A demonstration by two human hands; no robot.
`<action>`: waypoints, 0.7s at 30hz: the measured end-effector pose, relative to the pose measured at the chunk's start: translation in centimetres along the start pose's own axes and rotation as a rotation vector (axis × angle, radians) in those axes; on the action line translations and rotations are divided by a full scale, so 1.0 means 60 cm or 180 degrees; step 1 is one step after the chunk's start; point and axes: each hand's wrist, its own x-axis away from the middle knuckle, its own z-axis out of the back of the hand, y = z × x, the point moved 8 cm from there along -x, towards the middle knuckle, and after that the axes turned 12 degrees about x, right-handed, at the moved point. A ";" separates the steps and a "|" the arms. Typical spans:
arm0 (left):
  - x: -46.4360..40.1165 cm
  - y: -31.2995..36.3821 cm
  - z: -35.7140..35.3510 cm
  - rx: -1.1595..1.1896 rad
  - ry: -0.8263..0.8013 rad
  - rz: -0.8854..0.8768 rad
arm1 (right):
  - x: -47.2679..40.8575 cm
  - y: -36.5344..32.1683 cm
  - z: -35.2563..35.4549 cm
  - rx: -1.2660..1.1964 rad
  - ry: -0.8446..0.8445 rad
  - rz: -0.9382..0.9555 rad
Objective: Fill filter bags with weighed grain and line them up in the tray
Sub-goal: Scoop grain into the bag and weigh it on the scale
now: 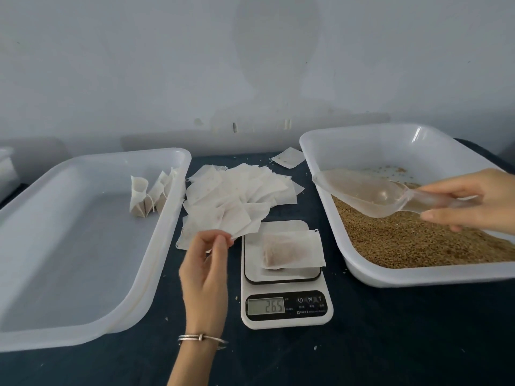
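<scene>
fingers [220,240] of the left hand [204,271] pinch an empty bag [237,218]; the filled bag [292,252] lies just right, nearer it; right hand [473,199] grips the scoop [370,193].

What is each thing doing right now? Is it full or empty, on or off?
Scale: on, showing digits.
Bag on scale: lying flat, part filled.
Scoop: empty, held by right hand.
Grain tray: partly full.
Left tray: few filled bags standing.
Empty bags: piled loosely.
Left hand: pinching one.
</scene>
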 end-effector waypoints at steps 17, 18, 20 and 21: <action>0.018 -0.062 -0.160 -0.2395 -0.1730 -0.0702 | -0.027 0.030 -0.037 0.0246 0.0075 -0.0087; 0.012 -0.060 -0.147 -0.1998 -0.1521 -0.0416 | -0.026 0.030 -0.038 0.0255 0.0070 -0.0096; 0.002 -0.054 -0.123 -0.1101 -0.0964 0.0140 | -0.025 0.028 -0.041 0.0215 0.0080 -0.0095; -0.004 -0.049 -0.109 -0.0704 -0.0605 0.0311 | -0.025 0.027 -0.043 0.0203 0.0080 -0.0090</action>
